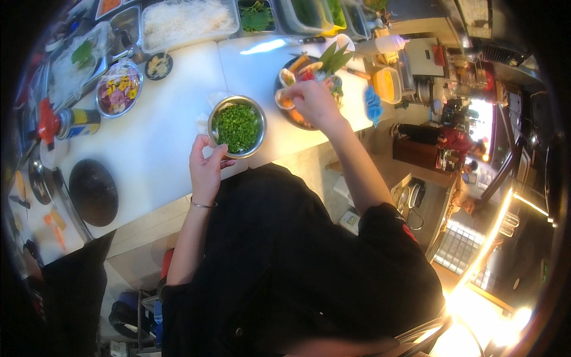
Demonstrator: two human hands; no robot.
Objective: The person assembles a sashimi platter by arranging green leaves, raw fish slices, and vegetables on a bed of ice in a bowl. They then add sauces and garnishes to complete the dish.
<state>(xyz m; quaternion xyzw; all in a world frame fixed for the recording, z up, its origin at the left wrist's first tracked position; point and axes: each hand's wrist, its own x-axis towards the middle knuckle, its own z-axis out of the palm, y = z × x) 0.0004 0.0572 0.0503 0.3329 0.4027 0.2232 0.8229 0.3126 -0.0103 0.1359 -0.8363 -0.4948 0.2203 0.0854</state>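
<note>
My left hand (207, 165) grips the rim of a round metal bowl (263, 135), thumb over the edge. Finely chopped green herbs, like chives (237, 126), fill that bowl. To the right, my right hand (315, 104) is over a dark round dish (284, 111) of arranged food, its fingers pinched together. Whatever those fingers hold, if anything, is too small or hidden to make out. Orange and pale slices (286, 78) and pointed green leaves (334, 58) show around the hand; the rest of the dish is covered by it.
A knife (267, 46) lies beyond the dish. Containers of white shreds (187, 25) and greens (257, 16) line the back. At left are a flower bowl (119, 89), a small dark bowl (159, 66), a torch can (77, 122) and a black plate (93, 191). A blue cloth (373, 106) lies right.
</note>
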